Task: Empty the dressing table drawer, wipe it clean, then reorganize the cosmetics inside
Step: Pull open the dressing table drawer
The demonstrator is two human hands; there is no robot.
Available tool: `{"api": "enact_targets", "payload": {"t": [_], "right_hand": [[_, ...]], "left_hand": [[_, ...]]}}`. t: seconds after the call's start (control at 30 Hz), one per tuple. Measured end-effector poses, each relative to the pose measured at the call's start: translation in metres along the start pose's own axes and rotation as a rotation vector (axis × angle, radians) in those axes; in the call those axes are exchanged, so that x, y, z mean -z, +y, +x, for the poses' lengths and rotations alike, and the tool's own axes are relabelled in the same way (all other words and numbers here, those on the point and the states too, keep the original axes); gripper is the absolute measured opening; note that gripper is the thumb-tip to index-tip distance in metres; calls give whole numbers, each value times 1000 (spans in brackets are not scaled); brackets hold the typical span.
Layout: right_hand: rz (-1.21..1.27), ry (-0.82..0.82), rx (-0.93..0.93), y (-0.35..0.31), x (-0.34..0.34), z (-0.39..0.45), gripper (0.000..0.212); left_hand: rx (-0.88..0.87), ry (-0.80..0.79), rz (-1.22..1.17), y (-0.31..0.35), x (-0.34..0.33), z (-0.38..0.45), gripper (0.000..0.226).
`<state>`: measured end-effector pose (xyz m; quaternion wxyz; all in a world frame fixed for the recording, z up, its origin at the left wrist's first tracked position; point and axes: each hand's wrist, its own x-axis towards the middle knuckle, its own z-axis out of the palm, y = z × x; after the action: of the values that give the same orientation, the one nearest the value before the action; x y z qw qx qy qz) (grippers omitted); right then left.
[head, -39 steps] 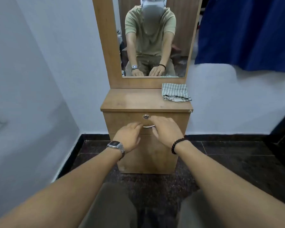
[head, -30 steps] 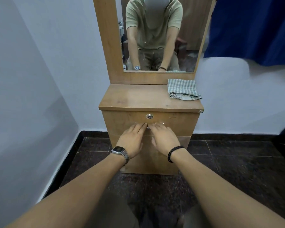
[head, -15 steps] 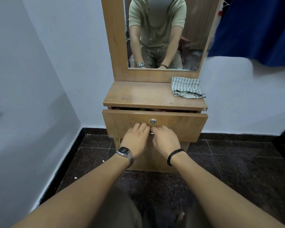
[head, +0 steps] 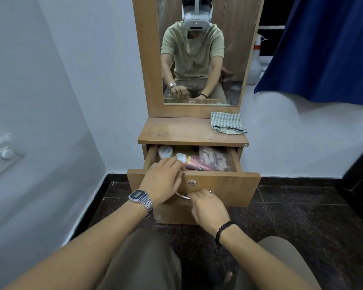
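Observation:
The dressing table's wooden drawer (head: 224, 185) stands pulled out. Inside lie a white round jar (head: 165, 152) at the back left, a pink tube with a white cap (head: 194, 161) in the middle, and a clear packet of pinkish items (head: 213, 159) on the right. My left hand (head: 161, 181), with a watch on its wrist, reaches over the drawer's front edge, fingertips near the tube's cap; I see nothing held in it. My right hand (head: 208, 208) grips the metal handle (head: 182, 196) below the lock (head: 190, 183).
A folded checked cloth (head: 226, 123) lies at the back right of the table top (head: 176, 130). The mirror (head: 233, 49) rises behind it. White walls close in on the left and behind, and a blue curtain (head: 323, 49) hangs at the upper right. The floor is dark tile.
The drawer has slid out from closed to wide open. My left hand left the handle and moved up into the drawer; my right hand stayed on the handle.

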<state>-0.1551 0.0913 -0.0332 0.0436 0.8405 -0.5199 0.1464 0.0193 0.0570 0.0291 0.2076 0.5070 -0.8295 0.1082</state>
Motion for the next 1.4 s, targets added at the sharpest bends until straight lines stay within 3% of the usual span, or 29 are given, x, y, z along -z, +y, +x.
{"api": "enact_targets", "payload": {"t": [0.1,0.2,0.33,0.43,0.57,0.73,1.4], "right_hand": [[2,8,74,-3,4,-12,39],[-33,103,189,-10,28,-16,36],[49,277,42,-9,59,-12,33],[23,165,-110,1,64,-9,38],[23,31,-144,9,51,-14,40],[-51,78,-132,8,43,-20,42],[47,185,-238,-13,52,-41,47]], "left_hand": [[53,-7,-21,-4,-1,-10,15],[64,-47,-33,0,5,-14,18],[94,-47,-18,5,4,-18,20],[124,-35,-81,10,0,-26,31],[115,-36,-113,13,-1,-36,34],[61,-43,-42,18,7,-47,32],[21,51,-2,29,10,-68,17]]}}
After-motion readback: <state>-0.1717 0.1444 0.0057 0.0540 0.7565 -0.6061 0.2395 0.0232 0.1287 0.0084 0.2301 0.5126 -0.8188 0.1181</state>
